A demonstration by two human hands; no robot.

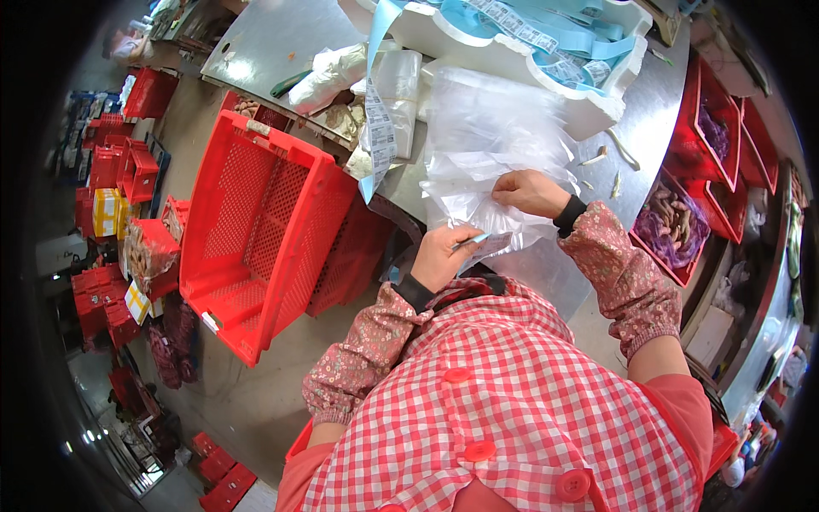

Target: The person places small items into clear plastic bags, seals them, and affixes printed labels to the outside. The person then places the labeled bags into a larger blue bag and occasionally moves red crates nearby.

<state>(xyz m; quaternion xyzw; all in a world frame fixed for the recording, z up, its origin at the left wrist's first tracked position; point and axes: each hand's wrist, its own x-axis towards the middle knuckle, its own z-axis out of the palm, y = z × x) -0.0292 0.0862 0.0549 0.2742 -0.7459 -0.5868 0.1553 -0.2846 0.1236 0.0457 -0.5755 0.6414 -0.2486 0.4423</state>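
My left hand is closed near my waist, pinching a short piece of light-blue label strip that sticks out to its right. Beyond it, a stack of clear plastic bags lies on the metal table, with the near ends loose and crumpled. My right hand rests at the near right side of these bags, thumb and fingers pinched on the film. A longer light-blue strip of printed labels hangs down at the left of the stack.
At the back, a white foam box holds coiled blue label strips. A tall red crate stands tilted left of the table; wrapped plastic rolls lie near it. On the right, red crates hold root vegetables in purple net.
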